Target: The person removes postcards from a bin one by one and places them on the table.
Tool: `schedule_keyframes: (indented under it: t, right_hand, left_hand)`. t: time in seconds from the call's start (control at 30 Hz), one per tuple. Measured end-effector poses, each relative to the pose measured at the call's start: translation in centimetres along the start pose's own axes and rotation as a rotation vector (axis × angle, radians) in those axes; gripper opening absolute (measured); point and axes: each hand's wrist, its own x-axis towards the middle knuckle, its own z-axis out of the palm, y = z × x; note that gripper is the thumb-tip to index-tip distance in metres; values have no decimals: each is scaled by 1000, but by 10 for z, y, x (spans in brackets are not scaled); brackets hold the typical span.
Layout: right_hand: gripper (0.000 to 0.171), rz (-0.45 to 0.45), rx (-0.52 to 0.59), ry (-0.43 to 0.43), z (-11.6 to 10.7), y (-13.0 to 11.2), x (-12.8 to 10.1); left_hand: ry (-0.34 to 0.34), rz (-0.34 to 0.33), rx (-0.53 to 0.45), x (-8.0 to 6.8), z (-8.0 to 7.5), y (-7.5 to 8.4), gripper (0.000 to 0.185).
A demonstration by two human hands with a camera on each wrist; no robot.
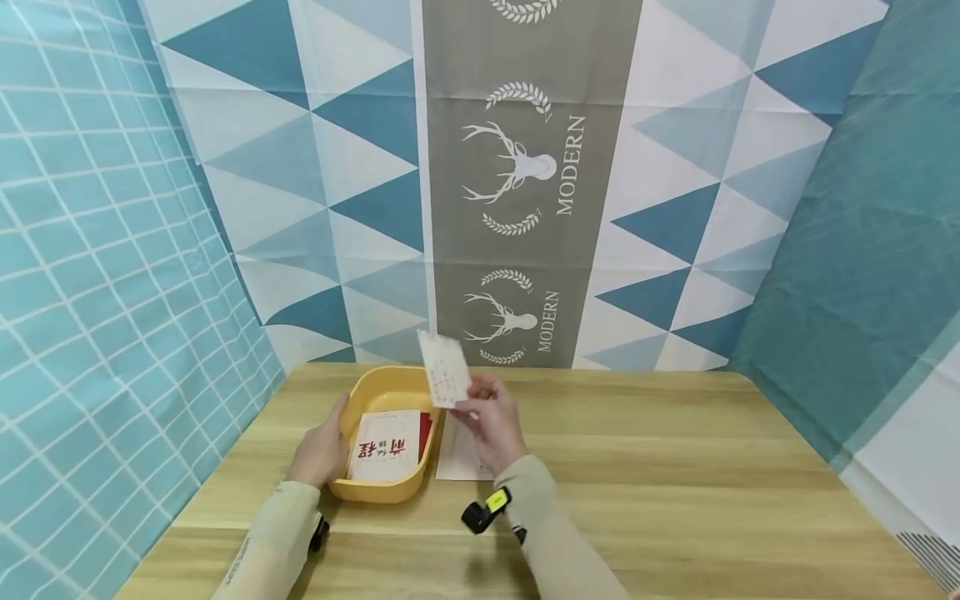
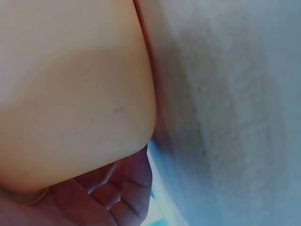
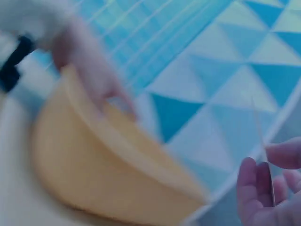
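Fingers (image 1: 471, 406) of right hand (image 1: 491, 425) pinch a small white card (image 1: 444, 368) by its lower edge, held upright above the bench (image 1: 675, 467), beside the yellow tray (image 1: 378, 392). Card looks light, thin, bendy; edge grip suits it. Long axis approx vertical, tilted slightly left. Left hand (image 1: 321, 454) grips tray's left wall.

- Both forearms are covered by long, close-fitting sleeves of pale beige cloth that run down to the wrists.
- The left sleeve (image 1: 266, 542) carries a short line of small dark lettering along the forearm, too small to read.
- A small black device (image 1: 318, 533) is strapped at the left wrist, mostly hidden.
- The right wrist wears a black camera unit (image 1: 483, 510) with a bright yellow-green patch on top.
- Both hands are bare, without gloves.
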Motion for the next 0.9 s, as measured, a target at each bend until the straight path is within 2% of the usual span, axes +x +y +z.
schedule_keyframes:
  t: [0.07, 0.17, 0.3, 0.4, 0.57, 0.77, 0.9]
  right_hand:
    - [69, -31, -15, 2, -5, -24, -2]
    - [75, -84, -38, 0, -14, -56, -7]
    - [79, -133, -49, -28, -34, -86, -13]
    - [80, -151, -106, -77, -50, -104, -17]
    - [61, -187, -237, -120, -72, -126, -25]
    - [36, -204, -302, -96, -89, -138, -29]
    - [26, -212, -396, -50, -96, -141, -30]
  left_hand:
    - [-3, -3, -3, 1, 1, 1, 67]
    - [-19, -13, -3, 3, 1, 2, 68]
    - [-17, -14, 0, 3, 0, 4, 68]
    - [-13, -17, 5, 4, -1, 5, 69]
    - [-16, -25, 11, 6, -1, 5, 70]
    - [-25, -45, 14, 4, -1, 4, 69]
    - [-27, -59, 17, 2, -1, 4, 69]
